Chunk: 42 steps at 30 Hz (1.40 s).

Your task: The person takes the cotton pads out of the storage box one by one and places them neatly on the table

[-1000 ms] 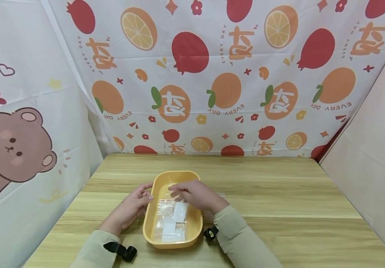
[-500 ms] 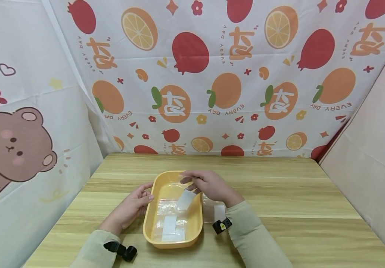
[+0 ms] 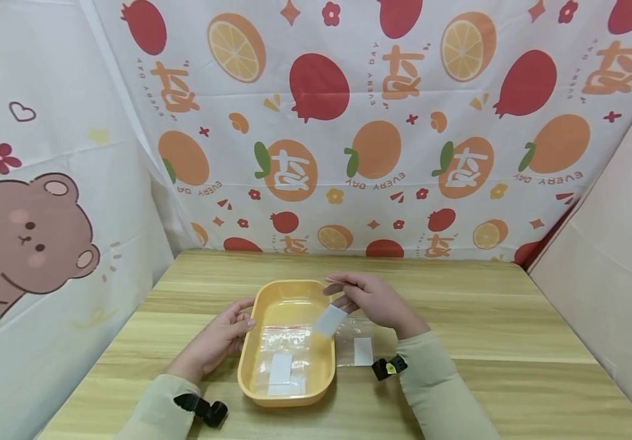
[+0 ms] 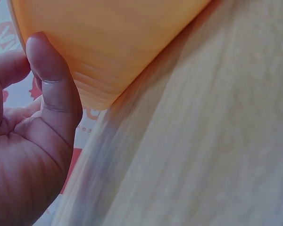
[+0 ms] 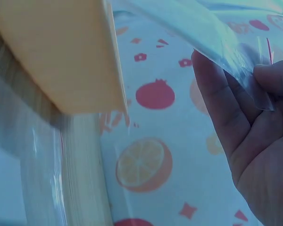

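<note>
A yellow plastic tray (image 3: 285, 401) stands on the wooden table. My left hand (image 3: 222, 336) grips its left rim, and in the left wrist view the thumb (image 4: 52, 77) lies against the outer wall. Between thumb and fingers, my right hand (image 3: 379, 302) pinches a clear zip bag (image 5: 193, 26) with a white slip inside, held up at the tray's right rim. Several similar zip bags (image 3: 280, 370) lie in the tray, overlapping toward its near end. Another zip bag (image 3: 347, 349) with a white slip lies flat on the table, just right of the tray.
Wood-grain tabletop (image 3: 486, 354) extends to the right of the tray and behind it. A fruit-print cloth (image 3: 376, 153) hangs along the back edge. White cloth walls close in both sides, the left one (image 3: 96, 208) with a bear print.
My right hand has lifted a zip bag from inside the tray and carried it right to the rim. The bag on the table shows more now. My left hand stays on the tray.
</note>
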Tool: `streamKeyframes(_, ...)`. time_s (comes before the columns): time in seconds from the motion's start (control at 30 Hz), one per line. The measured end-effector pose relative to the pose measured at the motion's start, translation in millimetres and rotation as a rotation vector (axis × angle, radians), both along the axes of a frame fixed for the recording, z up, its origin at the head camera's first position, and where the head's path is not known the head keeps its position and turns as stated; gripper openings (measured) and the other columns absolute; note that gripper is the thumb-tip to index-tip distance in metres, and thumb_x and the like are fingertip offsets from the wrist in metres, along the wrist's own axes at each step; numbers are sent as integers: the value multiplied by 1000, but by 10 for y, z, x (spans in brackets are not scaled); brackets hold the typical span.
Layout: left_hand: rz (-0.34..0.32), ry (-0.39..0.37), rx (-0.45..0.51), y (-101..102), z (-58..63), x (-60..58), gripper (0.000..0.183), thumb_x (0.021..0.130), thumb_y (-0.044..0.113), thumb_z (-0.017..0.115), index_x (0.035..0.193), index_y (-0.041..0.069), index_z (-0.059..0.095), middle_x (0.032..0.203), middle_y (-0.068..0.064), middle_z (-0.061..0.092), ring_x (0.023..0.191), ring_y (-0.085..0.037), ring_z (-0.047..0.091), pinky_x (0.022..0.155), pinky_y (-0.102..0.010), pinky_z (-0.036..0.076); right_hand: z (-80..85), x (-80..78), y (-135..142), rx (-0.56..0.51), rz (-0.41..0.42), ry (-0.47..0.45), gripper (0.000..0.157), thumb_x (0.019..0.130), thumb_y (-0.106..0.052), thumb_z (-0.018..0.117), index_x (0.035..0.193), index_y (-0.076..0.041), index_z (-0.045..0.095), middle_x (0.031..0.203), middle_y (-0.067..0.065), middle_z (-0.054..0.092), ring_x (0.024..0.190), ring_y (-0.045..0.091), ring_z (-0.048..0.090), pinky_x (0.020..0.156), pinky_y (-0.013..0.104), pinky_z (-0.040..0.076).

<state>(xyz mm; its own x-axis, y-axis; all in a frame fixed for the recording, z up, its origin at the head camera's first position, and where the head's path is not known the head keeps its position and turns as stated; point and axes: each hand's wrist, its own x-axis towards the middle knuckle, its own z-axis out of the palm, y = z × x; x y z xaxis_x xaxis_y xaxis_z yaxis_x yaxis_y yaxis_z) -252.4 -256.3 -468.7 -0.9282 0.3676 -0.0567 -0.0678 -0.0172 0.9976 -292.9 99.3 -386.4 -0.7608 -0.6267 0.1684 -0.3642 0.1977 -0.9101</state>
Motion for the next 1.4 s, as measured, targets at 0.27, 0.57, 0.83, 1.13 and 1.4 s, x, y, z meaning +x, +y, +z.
streamKeyframes(0.27, 4, -7, -11, 9, 12, -6, 65, 106, 9, 50, 158, -2, 13, 107, -17, 54, 88, -20, 65, 73, -37, 59, 1, 3, 343, 8, -64, 2, 38, 109, -9, 41, 143, -9, 57, 122, 11, 69, 98, 24, 72, 81, 35, 59)
streamKeyframes(0.57, 12, -13, -20, 12, 21, -7, 65, 105, 9, 51, 158, -1, 15, 108, -18, 54, 88, -21, 65, 73, -37, 59, -51, -41, 573, 55, -90, 5, 39, 108, -8, 42, 144, -9, 57, 117, 11, 70, 92, 25, 72, 79, 35, 59)
streamKeyframes(0.83, 12, -21, -25, 12, 32, -6, 64, 105, 10, 51, 158, -1, 15, 108, -17, 54, 89, -21, 64, 73, -35, 59, -114, -76, 791, 128, -108, -22, 35, 108, -12, 46, 139, -8, 61, 110, 11, 72, 90, 26, 71, 77, 35, 59)
streamKeyframes(1.13, 2, -8, -23, -23, 2, -14, 65, 105, 11, 52, 158, -1, 15, 108, -18, 54, 87, -20, 64, 71, -35, 59, -171, -144, 1001, 163, -134, -70, 30, 107, -12, 50, 132, -11, 66, 107, 17, 71, 86, 29, 69, 75, 37, 59)
streamKeyframes(1.4, -13, 3, 0, -17, -7, -37, 64, 105, 10, 52, 157, -2, 16, 106, -16, 55, 86, -20, 64, 70, -34, 59, -269, -198, 1107, 222, -133, -76, 29, 105, -13, 53, 130, -8, 68, 101, 9, 71, 81, 27, 65, 69, 38, 58)
